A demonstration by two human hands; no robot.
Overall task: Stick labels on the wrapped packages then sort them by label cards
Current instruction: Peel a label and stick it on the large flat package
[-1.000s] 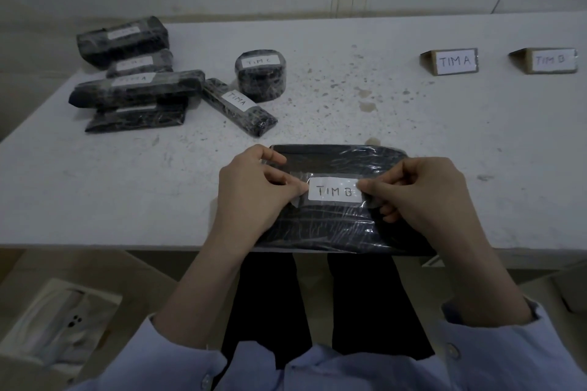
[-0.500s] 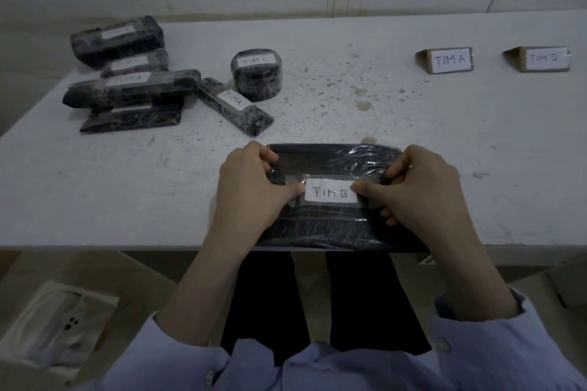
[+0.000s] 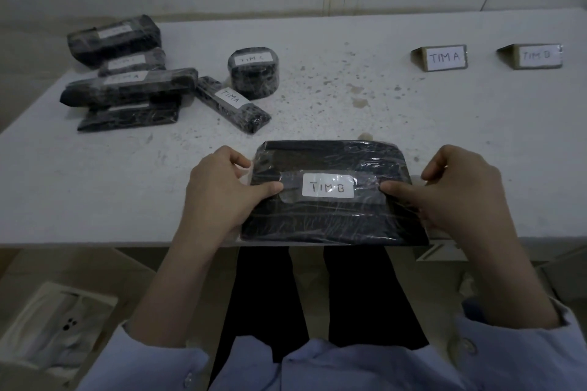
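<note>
A flat black package wrapped in clear film lies at the table's near edge. A white label reading TIM B is taped on its top. My left hand holds the package's left end, thumb pressed on the tape left of the label. My right hand holds the right end, thumb on the tape right of the label. Two folded cards stand at the back right: the TIM A card and the TIM B card.
Several labelled black packages are piled at the back left, with a long bar package and a round package beside them. The white table is speckled. A white box sits on the floor at lower left.
Both hands have slid outward from the label's ends to the package's two ends, smoothing the tape. The package stays at the near edge.
</note>
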